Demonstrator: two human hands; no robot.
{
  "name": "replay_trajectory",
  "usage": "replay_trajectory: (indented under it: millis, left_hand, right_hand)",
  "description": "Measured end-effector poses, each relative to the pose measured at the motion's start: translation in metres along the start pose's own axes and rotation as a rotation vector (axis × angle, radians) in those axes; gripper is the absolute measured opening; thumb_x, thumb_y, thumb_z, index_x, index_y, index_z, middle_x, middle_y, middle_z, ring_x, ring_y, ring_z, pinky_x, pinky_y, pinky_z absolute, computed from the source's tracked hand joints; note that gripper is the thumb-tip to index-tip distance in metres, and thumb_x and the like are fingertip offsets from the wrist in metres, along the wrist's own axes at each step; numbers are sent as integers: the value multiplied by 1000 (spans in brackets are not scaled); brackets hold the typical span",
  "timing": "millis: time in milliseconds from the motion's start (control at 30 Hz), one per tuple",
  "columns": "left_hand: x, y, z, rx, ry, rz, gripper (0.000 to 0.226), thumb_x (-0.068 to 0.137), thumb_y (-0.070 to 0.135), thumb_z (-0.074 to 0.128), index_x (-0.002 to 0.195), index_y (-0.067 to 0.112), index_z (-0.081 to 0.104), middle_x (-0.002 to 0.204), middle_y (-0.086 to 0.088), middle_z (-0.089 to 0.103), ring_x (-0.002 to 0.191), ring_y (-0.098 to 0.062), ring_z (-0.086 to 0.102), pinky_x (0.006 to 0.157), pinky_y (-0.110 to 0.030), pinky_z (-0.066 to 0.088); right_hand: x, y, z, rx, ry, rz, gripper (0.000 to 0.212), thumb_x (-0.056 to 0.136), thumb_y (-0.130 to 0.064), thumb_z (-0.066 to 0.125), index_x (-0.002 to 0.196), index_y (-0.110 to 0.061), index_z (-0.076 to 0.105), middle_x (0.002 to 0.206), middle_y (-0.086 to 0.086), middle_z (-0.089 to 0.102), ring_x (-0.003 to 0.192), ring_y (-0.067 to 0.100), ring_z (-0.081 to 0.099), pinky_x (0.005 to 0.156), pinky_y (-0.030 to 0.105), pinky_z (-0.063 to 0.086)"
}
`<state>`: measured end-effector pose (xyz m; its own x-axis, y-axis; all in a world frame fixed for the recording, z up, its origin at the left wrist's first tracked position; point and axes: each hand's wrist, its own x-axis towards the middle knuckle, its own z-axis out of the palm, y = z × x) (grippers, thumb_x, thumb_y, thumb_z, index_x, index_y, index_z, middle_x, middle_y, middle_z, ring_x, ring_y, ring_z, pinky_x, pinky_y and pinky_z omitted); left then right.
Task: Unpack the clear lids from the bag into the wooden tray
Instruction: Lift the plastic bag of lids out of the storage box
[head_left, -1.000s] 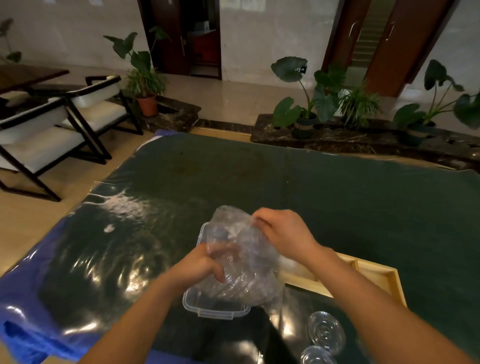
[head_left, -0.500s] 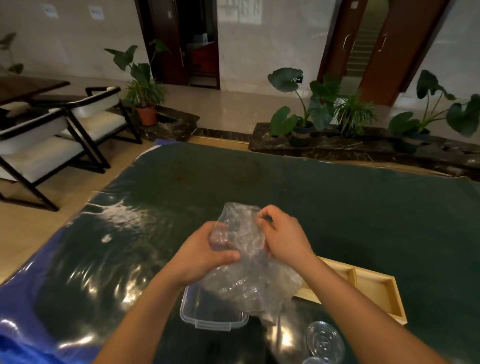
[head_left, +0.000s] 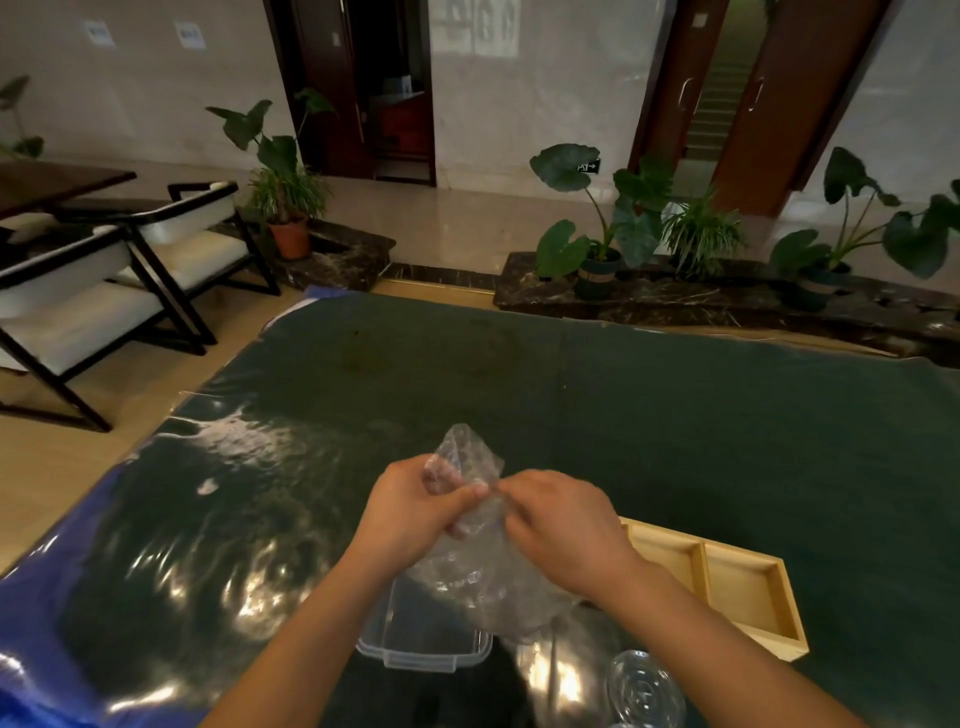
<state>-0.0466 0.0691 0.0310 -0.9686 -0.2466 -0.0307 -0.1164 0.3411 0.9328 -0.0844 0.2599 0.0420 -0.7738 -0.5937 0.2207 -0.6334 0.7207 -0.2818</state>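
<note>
Lids sit bunched inside the clear bag (head_left: 483, 571), which hangs long-axis down from its neck, pinched shut between my left hand (head_left: 415, 512) and right hand (head_left: 563, 522). It hangs over the plastic container (head_left: 423, 636); the wooden tray (head_left: 727, 587) lies rightward, nearer my right hand. Since earlier, my hands have closed together at the neck.
</note>
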Motion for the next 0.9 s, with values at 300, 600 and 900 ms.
replay_trajectory:
  millis: [300, 600, 900]
  left_hand:
    - [-8, 1, -19, -79, -35, 27, 12, 83, 9, 83, 79, 5, 72, 51, -2, 68, 43, -7, 62, 50, -17, 52]
    - [-8, 10, -17, 38, -163, 122, 10, 87, 2, 78, 80, 5, 72, 55, 1, 67, 47, -8, 61, 53, -20, 53]
    - [-12, 4, -12, 416, 393, 192, 56, 86, 33, 79, 134, 19, 54, 112, 4, 59, 99, -11, 56, 86, -31, 46]
  right_hand:
    - [14, 39, -42, 1439, -103, 621, 22, 95, 4, 54, 106, -2, 71, 95, 19, 75, 72, 35, 73, 57, 39, 60]
    - [40, 15, -43, 448, 142, 297, 21, 84, -46, 72, 96, -30, 67, 74, -12, 70, 69, 4, 65, 63, 24, 51]
    - [30, 8, -35, 1367, 142, 550, 8, 96, -14, 65, 89, -14, 71, 81, 7, 73, 60, 17, 66, 52, 26, 52]
